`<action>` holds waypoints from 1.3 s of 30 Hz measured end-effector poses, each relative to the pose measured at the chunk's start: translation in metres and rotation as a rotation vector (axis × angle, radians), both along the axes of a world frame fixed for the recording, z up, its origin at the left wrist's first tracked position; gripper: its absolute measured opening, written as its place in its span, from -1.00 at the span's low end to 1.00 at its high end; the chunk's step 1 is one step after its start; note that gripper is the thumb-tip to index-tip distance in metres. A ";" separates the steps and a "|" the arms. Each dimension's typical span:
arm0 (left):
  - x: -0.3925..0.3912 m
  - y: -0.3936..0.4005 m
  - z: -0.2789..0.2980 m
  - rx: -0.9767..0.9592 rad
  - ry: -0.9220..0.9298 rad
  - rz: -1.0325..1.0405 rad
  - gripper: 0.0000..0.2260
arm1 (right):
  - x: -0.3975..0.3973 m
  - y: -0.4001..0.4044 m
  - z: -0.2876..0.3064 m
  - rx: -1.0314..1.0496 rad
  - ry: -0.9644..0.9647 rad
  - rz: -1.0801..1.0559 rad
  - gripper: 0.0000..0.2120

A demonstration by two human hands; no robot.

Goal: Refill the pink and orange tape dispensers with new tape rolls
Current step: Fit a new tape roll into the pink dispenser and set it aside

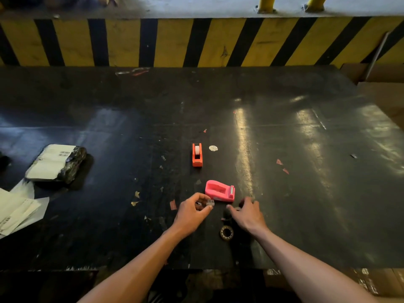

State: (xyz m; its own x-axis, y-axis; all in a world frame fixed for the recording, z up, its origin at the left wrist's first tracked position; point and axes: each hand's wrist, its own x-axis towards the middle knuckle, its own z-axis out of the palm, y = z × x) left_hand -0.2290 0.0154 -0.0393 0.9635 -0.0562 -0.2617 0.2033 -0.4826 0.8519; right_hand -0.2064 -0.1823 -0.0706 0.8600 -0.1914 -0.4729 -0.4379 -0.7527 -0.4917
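Pink dispenser (219,191), slot has a pale silvery strip at the cutter end. Orange dispenser (197,155) carries a white roll (197,150). Table (284,193) black, scuffed, flecked with red and tan scraps. Back wall (175,42) yellow/black diagonal stripes. Loose roll (227,232) looks clear, dark core, hard to tell.

Dim light. My scuffed black worktable (284,132) glares; yellow-black hazard-striped wall (175,42) behind, cardboard boxes (384,92) right.
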 end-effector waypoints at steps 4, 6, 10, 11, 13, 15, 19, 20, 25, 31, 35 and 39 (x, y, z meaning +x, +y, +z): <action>-0.001 0.002 0.003 0.005 -0.003 -0.002 -0.79 | 0.010 0.009 0.002 -0.006 0.019 0.071 -0.64; -0.001 0.005 0.006 0.000 -0.007 0.011 -0.80 | 0.014 0.009 0.005 0.109 -0.037 0.081 -0.75; 0.005 0.014 0.010 -0.032 -0.010 0.070 -0.81 | 0.014 0.003 0.023 0.710 -0.001 -0.077 -0.75; 0.007 0.016 0.013 -0.042 -0.012 0.083 -0.80 | 0.015 0.003 0.030 0.826 0.011 -0.106 -0.71; 0.012 0.017 0.019 -0.067 -0.024 0.086 -0.78 | 0.017 0.003 0.044 1.000 0.022 -0.134 -0.66; 0.017 0.016 0.027 -0.107 -0.033 0.080 -0.76 | 0.018 0.004 0.057 1.121 0.029 -0.131 -0.62; 0.027 0.012 0.045 -0.216 -0.041 0.036 -0.75 | 0.019 0.006 0.079 1.208 0.009 -0.077 -0.56; 0.028 0.010 0.049 -0.230 -0.045 0.013 -0.75 | 0.019 0.006 0.083 1.233 0.013 -0.070 -0.55; 0.030 0.006 0.059 -0.206 -0.096 -0.044 -0.78 | 0.017 0.005 0.091 1.329 0.031 -0.052 -0.53; 0.032 0.004 0.058 -0.089 -0.170 -0.029 -0.77 | 0.017 0.006 0.092 1.356 0.041 -0.051 -0.53; 0.031 0.003 0.057 -0.025 -0.203 -0.034 -0.76 | 0.018 0.008 0.094 1.374 0.065 -0.048 -0.58; 0.032 0.001 0.056 -0.022 -0.221 -0.032 -0.75 | 0.022 0.007 0.093 1.366 0.078 -0.042 -0.63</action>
